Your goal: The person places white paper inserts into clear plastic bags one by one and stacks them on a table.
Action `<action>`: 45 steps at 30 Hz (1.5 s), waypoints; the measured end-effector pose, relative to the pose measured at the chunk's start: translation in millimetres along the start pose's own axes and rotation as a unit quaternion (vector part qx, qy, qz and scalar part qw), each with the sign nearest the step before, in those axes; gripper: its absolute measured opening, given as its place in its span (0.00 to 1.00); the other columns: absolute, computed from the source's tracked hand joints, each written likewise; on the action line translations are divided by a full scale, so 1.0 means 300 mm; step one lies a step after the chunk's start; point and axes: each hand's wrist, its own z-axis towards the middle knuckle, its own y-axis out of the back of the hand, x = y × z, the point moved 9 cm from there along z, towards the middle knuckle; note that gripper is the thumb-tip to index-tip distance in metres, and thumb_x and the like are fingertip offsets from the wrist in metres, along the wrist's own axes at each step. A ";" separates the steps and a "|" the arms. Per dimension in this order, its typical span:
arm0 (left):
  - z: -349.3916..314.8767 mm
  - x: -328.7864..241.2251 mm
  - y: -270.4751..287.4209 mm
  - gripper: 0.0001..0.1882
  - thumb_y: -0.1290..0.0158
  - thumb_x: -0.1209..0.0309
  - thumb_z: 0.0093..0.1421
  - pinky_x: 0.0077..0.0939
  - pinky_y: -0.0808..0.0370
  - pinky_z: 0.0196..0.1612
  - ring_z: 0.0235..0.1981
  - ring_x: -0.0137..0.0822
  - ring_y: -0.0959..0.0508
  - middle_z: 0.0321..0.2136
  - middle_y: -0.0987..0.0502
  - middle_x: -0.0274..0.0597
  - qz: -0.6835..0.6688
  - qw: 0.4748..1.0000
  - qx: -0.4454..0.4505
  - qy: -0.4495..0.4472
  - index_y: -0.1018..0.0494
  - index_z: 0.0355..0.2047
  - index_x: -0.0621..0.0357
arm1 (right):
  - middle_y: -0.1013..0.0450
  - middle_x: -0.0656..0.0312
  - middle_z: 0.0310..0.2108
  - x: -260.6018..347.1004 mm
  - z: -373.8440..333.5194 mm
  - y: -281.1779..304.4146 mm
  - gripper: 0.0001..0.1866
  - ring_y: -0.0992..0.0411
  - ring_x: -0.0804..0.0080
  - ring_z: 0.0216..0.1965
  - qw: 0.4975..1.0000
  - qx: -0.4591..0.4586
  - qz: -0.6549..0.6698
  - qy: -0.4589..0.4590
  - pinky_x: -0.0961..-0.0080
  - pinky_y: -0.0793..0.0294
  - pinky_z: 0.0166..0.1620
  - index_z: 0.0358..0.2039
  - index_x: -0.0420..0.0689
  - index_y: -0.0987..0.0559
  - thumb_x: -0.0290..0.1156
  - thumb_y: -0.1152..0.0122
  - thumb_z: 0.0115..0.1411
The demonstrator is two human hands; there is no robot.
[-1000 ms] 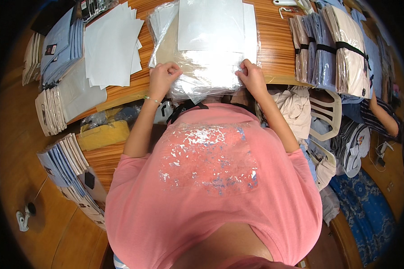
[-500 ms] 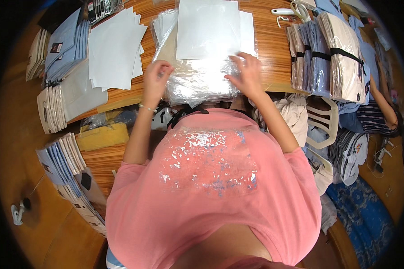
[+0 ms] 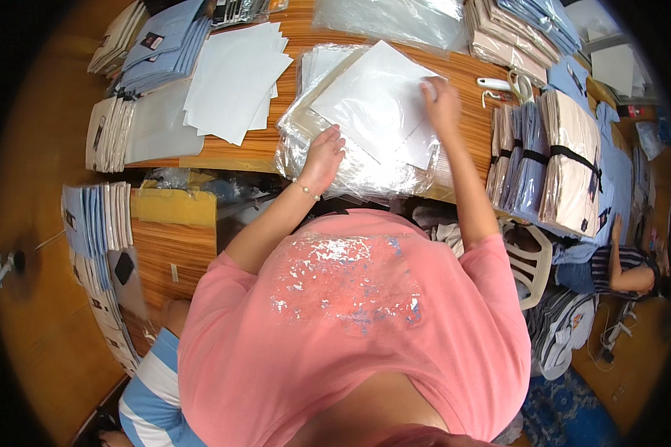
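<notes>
A white sheet (image 3: 384, 93) lies slanted on a stack of shiny clear plastic bags (image 3: 358, 175) in front of me at the table edge. At its upper right corner my right hand (image 3: 443, 104) has its fingers bent over the edge, closed on the sheet. My left hand (image 3: 325, 158) is by the sheet's lower left side, over the plastic, with fingers loosely curled and a little apart, holding nothing I can see. More white sheets (image 3: 322, 67) in clear plastic show beneath, at the upper left of the stack.
Loose white sheets (image 3: 235, 78) lie to the left, beside folded blue shirts (image 3: 160, 52). Bagged garments with black bands (image 3: 570, 156) stand at the right, below scissors (image 3: 522, 86). Clear plastic (image 3: 395, 22) lies farther back. Another person (image 3: 622, 268) is at the far right.
The white sheet has turned from straight to slanted. My right hand has closed on its corner. My left hand has shifted rightward to the sheet's lower side. The whole view has swung.
</notes>
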 end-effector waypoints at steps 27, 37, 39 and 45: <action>0.062 -0.627 0.629 0.17 0.53 0.78 0.63 0.25 0.27 0.47 0.43 0.29 0.27 0.44 0.26 0.41 0.004 0.948 -0.185 -0.258 0.30 0.53 0.60 | 0.29 0.57 0.26 -0.465 0.593 -0.208 0.13 0.26 0.69 0.24 0.817 -0.057 0.459 -0.345 0.74 0.21 0.24 0.41 0.39 0.27 0.16 0.53 0.56; 0.002 -0.763 0.156 0.41 0.43 0.76 0.53 0.44 0.56 0.66 0.67 0.53 0.57 0.65 0.55 0.55 0.454 0.673 -0.203 -0.547 0.51 0.65 0.58 | 0.32 0.43 0.39 -0.542 0.456 -0.299 0.15 0.26 0.55 0.36 0.691 -0.045 0.558 -0.457 0.68 0.18 0.32 0.46 0.29 0.34 0.24 0.51 0.61; 0.142 -0.708 -0.135 0.41 0.43 0.72 0.53 0.49 0.57 0.66 0.67 0.56 0.58 0.66 0.56 0.55 0.585 0.641 -0.038 -0.496 0.49 0.65 0.52 | 0.35 0.39 0.45 -0.518 0.455 -0.269 0.18 0.27 0.51 0.40 0.664 -0.062 0.592 -0.452 0.65 0.18 0.35 0.49 0.29 0.37 0.24 0.51 0.60; 0.610 -0.532 -0.602 0.38 0.44 0.61 0.56 0.73 0.54 0.59 0.67 0.53 0.54 0.66 0.51 0.44 0.780 0.266 0.008 -0.566 0.47 0.65 0.38 | 0.42 0.41 0.55 -0.405 0.538 -0.136 0.33 0.30 0.47 0.46 0.764 -0.057 0.550 -0.332 0.64 0.23 0.41 0.61 0.41 0.44 0.29 0.43 0.58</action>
